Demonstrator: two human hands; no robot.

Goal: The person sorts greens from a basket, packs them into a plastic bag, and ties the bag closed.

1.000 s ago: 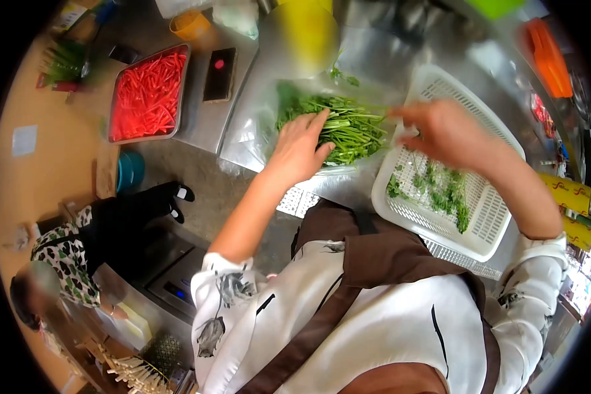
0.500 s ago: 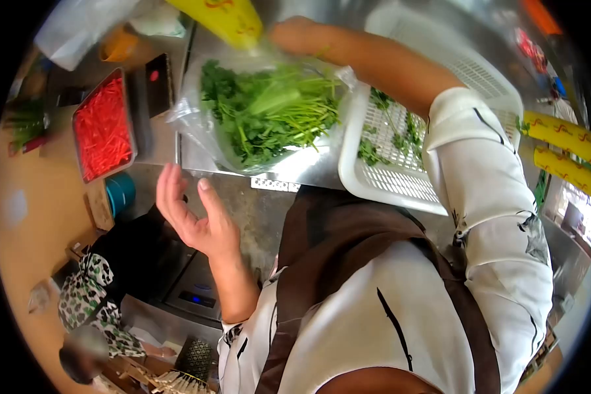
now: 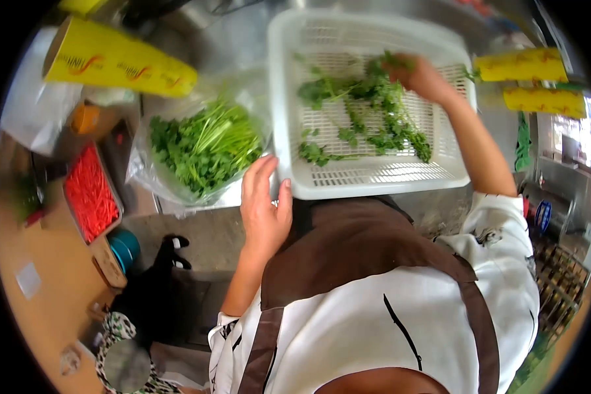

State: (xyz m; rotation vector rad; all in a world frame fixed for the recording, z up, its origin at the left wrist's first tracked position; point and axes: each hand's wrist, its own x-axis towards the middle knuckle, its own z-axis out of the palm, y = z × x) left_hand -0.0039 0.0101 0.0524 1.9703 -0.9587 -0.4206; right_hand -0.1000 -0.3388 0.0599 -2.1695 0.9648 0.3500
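My right hand [image 3: 419,77] reaches into a white plastic basket [image 3: 381,189], its fingers curled round sprigs of cilantro [image 3: 386,98] at the far side. More loose sprigs lie scattered over the basket's slotted bottom. My left hand [image 3: 266,213] is open and empty, fingers stretched upward, beside the basket's near left corner; I cannot tell whether it touches the rim. Left of the basket, a bunch of cilantro [image 3: 207,148] rests in an open clear plastic bag [image 3: 150,172], leaves to the left and stems to the right.
A yellow cardboard tube [image 3: 121,62] lies behind the bag, and two more yellow rolls [image 3: 522,65] are at the right. A metal tray of red strips [image 3: 92,194] stands at the left. Below it is a teal bucket [image 3: 123,248]. Another person [image 3: 144,315] is at lower left.
My view has shifted right. My right hand has moved from beyond the bagged cilantro into the basket and onto the sprigs. My left hand is now closer to the basket.
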